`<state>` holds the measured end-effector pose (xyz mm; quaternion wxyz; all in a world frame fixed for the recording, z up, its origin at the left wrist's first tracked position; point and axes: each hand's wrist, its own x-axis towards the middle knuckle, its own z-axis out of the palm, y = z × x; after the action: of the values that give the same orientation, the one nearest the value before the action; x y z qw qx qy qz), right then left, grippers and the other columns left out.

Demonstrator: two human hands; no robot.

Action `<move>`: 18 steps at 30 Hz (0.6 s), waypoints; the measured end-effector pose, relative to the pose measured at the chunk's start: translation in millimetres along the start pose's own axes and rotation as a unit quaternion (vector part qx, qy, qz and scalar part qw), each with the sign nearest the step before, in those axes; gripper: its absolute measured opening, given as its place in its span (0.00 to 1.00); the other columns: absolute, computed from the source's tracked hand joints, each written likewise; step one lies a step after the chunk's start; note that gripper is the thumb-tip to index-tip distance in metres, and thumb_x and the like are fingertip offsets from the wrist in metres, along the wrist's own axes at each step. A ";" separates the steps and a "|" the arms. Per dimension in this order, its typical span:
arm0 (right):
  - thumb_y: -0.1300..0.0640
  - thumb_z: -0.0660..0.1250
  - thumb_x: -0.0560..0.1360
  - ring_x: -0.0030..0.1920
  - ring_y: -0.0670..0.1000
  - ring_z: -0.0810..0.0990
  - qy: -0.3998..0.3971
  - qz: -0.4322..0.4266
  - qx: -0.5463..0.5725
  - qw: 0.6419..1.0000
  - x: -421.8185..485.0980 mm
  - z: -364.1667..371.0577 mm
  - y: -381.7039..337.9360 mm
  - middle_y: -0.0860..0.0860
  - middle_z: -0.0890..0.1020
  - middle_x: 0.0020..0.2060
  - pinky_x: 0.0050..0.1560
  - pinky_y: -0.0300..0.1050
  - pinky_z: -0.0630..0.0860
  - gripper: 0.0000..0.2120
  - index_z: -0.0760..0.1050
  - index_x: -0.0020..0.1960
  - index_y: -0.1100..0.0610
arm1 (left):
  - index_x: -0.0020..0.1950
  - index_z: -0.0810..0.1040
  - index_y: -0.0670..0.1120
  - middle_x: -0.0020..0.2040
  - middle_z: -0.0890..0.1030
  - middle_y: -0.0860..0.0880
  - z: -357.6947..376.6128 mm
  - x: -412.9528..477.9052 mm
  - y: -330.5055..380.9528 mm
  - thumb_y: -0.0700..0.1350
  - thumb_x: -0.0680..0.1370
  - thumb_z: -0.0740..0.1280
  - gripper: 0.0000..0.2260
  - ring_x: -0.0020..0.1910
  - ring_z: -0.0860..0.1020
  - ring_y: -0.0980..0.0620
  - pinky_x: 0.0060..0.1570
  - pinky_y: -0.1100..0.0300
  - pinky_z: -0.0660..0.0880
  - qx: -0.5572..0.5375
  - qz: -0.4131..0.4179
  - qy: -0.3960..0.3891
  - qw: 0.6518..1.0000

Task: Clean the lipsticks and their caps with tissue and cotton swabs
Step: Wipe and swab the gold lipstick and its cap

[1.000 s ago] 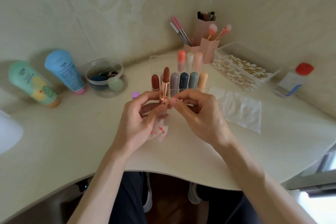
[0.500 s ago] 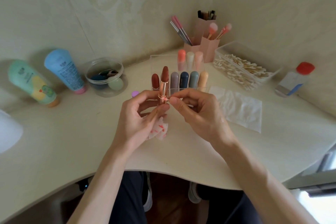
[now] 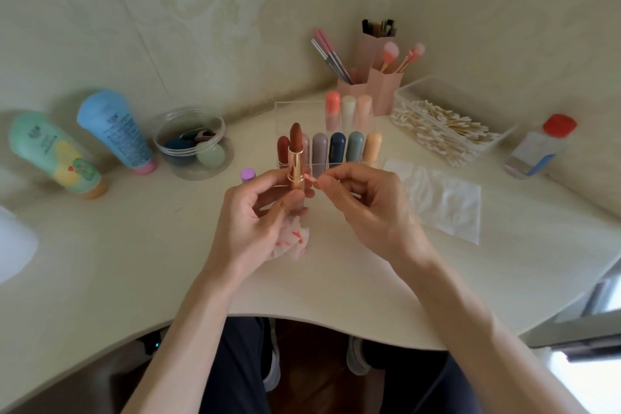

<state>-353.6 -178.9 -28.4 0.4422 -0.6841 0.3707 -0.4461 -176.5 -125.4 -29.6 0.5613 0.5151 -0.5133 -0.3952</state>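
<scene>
Upright above the desk [image 3: 100, 279], an uncapped lipstick [image 3: 295, 158] with a brick-red tip and a gold barrel is gripped at its base by the left hand [image 3: 255, 222]. A crumpled tissue [image 3: 290, 242], streaked with red, is tucked under the same hand's lower fingers. A cotton swab [image 3: 311, 177] is pinched between thumb and forefinger of the right hand [image 3: 369, 208], its pink-stained tip just beside the gold barrel; whether it touches cannot be told.

Behind the hands, a clear rack [image 3: 285, 111] is filled with capped lipsticks: 6 in the front row [image 3: 337, 149], from dark red through grey, navy and teal to peach, and 3 in the back row [image 3: 347, 109] in coral, cream and pale pink. To the right, a clear box [image 3: 420, 87] is packed with wooden-stemmed cotton swabs. Pink holders [image 3: 384, 87] near the wall are stocked with makeup brushes. A round clear tub [image 3: 191, 141] on the left is seen to contain sponges in dark blue and pale green.

A flat tissue [image 3: 443, 202] is spread beside the right hand. A small bottle [image 3: 537, 148] with a red cap lies at far right. 2 tubes, a blue tube [image 3: 116, 131] and a green tube [image 3: 55, 155], are leaned against the wall; small print is carried on both, but it is too blurred to be read. A small purple cap [image 3: 247, 174] is seen just beside the left hand.
</scene>
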 end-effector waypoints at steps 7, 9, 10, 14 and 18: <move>0.64 0.69 0.82 0.30 0.37 0.77 -0.023 -0.033 -0.006 0.999 -3.3 -1.6 -2.7 0.39 0.81 0.32 0.34 0.25 0.68 0.07 0.85 0.50 0.66 | 0.57 0.86 0.48 0.39 0.85 0.55 -0.1 -0.6 -0.4 0.43 0.82 0.70 0.06 0.34 0.82 0.57 0.30 0.65 0.75 0.000 -0.026 0.000 1.000; 0.63 0.70 0.82 0.33 0.37 0.79 -0.028 -0.037 -0.011 0.999 -3.5 -0.5 -4.1 0.44 0.85 0.36 0.37 0.27 0.70 0.07 0.85 0.51 0.64 | 0.58 0.85 0.50 0.40 0.85 0.56 -0.4 -0.2 -0.8 0.45 0.82 0.69 0.07 0.36 0.82 0.58 0.34 0.63 0.76 0.010 -0.013 -0.014 1.000; 0.62 0.70 0.82 0.35 0.39 0.80 -0.027 -0.036 -0.015 0.999 -3.0 0.1 -3.7 0.46 0.86 0.38 0.38 0.28 0.71 0.06 0.86 0.51 0.62 | 0.59 0.85 0.51 0.40 0.85 0.57 -0.3 -0.3 -0.1 0.44 0.82 0.69 0.08 0.37 0.83 0.58 0.37 0.65 0.76 0.026 0.004 -0.025 0.999; 0.58 0.72 0.81 0.40 0.59 0.85 -0.002 -0.026 0.002 1.000 -1.7 3.3 3.0 0.46 0.88 0.46 0.39 0.55 0.81 0.04 0.84 0.53 0.58 | 0.63 0.82 0.53 0.40 0.83 0.60 0.3 -0.1 2.3 0.43 0.83 0.65 0.11 0.37 0.79 0.63 0.40 0.71 0.74 0.041 0.028 -0.059 0.997; 0.57 0.73 0.81 0.40 0.64 0.85 0.003 -0.036 0.000 0.999 -0.9 5.3 4.2 0.49 0.89 0.48 0.39 0.59 0.80 0.06 0.83 0.55 0.58 | 0.64 0.81 0.55 0.40 0.83 0.56 -0.5 -1.2 2.6 0.45 0.84 0.64 0.11 0.40 0.81 0.57 0.43 0.64 0.78 0.050 0.033 -0.068 0.996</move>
<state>-349.4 -178.0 -33.7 0.4243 -0.6957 0.3471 -0.4642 -176.4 -123.7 -27.3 0.5111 0.4971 -0.5862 -0.3848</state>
